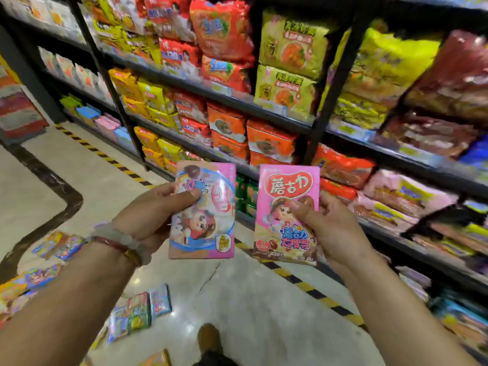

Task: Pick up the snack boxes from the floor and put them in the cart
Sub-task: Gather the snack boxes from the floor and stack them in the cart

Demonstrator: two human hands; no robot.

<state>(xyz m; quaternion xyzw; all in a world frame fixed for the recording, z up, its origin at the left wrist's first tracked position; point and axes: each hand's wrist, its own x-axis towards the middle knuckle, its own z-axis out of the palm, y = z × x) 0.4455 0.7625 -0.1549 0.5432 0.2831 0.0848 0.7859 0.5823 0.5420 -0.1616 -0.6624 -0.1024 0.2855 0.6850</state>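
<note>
Gripping pink snack boxes: left hand (151, 210) one (203, 211), right hand (327, 228) other (286, 215) (upright, apart).

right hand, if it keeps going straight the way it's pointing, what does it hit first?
Probably the shelf of packets ahead, likely the orange packs. The right hand, holding a pink box, points up-forward; depth is unclear.
</note>
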